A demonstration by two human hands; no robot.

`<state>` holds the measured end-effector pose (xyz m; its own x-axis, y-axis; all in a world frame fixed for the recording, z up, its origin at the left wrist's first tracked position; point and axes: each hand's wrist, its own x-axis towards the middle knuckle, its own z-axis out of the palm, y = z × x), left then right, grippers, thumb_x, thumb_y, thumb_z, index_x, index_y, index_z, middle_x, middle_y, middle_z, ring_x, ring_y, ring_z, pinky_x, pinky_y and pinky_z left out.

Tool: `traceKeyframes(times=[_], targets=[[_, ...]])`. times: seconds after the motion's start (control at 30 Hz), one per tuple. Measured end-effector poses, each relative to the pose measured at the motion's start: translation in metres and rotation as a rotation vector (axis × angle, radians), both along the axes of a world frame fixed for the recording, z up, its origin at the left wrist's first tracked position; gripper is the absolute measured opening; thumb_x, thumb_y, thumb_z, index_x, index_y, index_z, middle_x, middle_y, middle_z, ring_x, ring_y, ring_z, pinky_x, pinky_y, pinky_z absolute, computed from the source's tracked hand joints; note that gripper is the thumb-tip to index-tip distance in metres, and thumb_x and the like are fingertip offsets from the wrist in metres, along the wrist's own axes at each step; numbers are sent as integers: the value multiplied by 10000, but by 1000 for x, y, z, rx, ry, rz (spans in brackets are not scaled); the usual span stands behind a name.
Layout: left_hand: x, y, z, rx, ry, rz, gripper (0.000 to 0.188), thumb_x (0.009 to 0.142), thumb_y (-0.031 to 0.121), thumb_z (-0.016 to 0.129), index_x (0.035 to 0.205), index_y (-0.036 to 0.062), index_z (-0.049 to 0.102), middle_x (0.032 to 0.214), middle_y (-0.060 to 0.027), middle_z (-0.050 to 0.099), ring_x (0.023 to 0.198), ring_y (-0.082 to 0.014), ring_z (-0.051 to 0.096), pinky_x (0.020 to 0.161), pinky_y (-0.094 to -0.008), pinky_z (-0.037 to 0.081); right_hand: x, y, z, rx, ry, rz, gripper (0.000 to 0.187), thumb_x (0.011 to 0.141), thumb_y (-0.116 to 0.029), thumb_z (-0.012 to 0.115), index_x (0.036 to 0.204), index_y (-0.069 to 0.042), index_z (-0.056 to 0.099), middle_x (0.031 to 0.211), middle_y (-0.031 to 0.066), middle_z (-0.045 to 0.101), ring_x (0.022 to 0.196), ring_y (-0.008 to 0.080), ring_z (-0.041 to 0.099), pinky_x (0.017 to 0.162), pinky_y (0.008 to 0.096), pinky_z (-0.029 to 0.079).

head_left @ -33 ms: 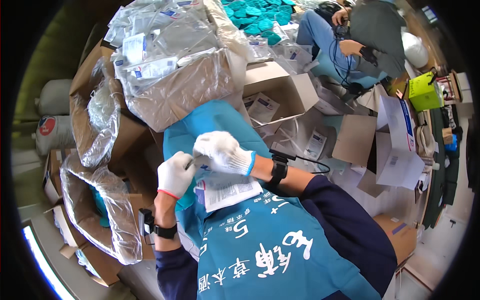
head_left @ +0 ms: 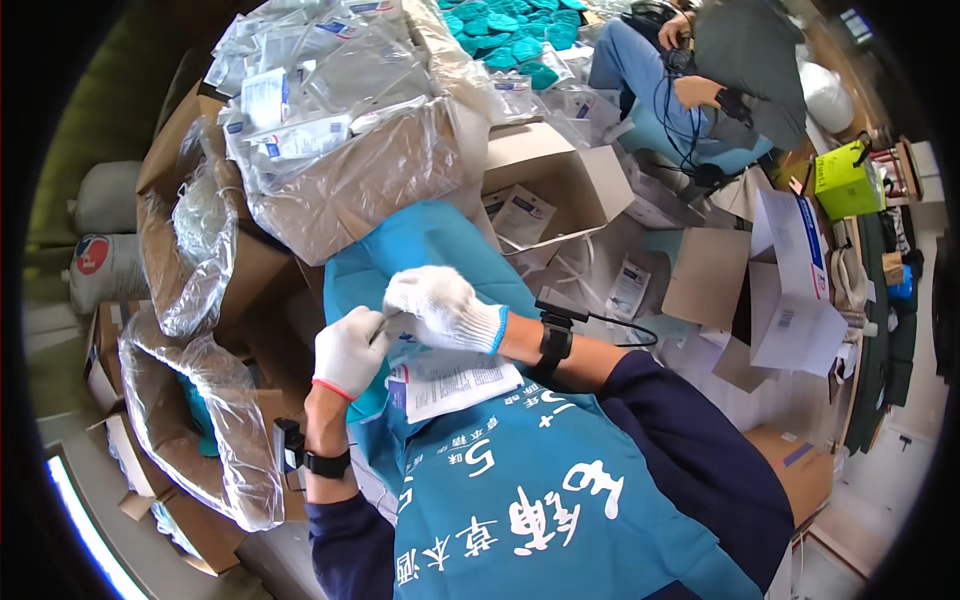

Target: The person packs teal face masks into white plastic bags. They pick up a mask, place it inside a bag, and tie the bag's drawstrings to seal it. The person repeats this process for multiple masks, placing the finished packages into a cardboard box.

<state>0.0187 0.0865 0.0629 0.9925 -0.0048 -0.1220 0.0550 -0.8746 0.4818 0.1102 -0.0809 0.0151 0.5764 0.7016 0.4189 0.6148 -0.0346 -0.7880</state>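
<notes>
Both hands wear white knit gloves and meet above my lap. My left hand (head_left: pixel 348 350), with a red cuff edge, is closed, its fingertips pinched together. Touching or almost touching it, my right hand (head_left: pixel 438 308), with a blue cuff edge, is closed too, its fingers curled down. What lies between the fingertips is too small and covered to make out. Just under the hands, a flat packet (head_left: pixel 465 390) with small print rests on my teal apron (head_left: pixel 560 470). Shiny clear plastic shows between the packet and my gloves.
Ahead stands a plastic-lined carton (head_left: pixel 370 180) heaped with clear packets (head_left: pixel 360 70). An open carton (head_left: pixel 555 180) holds more packets. Teal pieces (head_left: pixel 515 35) lie in a pile beyond. Lined boxes (head_left: pixel 200 420) stand at left. Another person (head_left: pixel 690 90) sits at far right, holding black cables.
</notes>
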Motion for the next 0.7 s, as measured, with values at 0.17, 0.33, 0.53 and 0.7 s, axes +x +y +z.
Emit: traceKeyframes(times=[0.17, 0.33, 0.53, 0.7], targets=[[-8, 1, -9, 9, -147, -34, 94, 828, 116, 663, 761, 57, 633, 731, -137, 565, 693, -363, 601, 594, -437, 469, -13, 9, -4, -95, 153, -127, 107, 724, -93, 704, 811, -96, 642, 804, 130, 655, 773, 350, 663, 656, 429, 515], [-14, -12, -12, 169, -343, -5, 100, 798, 49, 668, 728, 59, 598, 687, -126, 536, 657, -342, 582, 585, -434, 457, -16, 25, -3, -175, 254, -217, 118, 767, -157, 702, 822, -72, 641, 766, 167, 658, 752, 370, 660, 663, 430, 516], [-18, -41, 18, 251, -485, -212, 90, 766, 55, 700, 822, 93, 642, 712, -81, 552, 637, -283, 561, 587, -395, 446, 4, 29, -23, -361, 605, -291, 259, 842, -285, 688, 884, -30, 681, 805, 171, 704, 790, 331, 698, 722, 401, 545], [-29, -49, 36, 90, -701, -26, 84, 781, -11, 698, 804, 64, 668, 731, -93, 603, 639, -278, 586, 617, -368, 495, 26, 24, -40, -338, 826, -330, 297, 871, -314, 675, 896, -18, 687, 830, 167, 714, 797, 307, 706, 743, 400, 548]])
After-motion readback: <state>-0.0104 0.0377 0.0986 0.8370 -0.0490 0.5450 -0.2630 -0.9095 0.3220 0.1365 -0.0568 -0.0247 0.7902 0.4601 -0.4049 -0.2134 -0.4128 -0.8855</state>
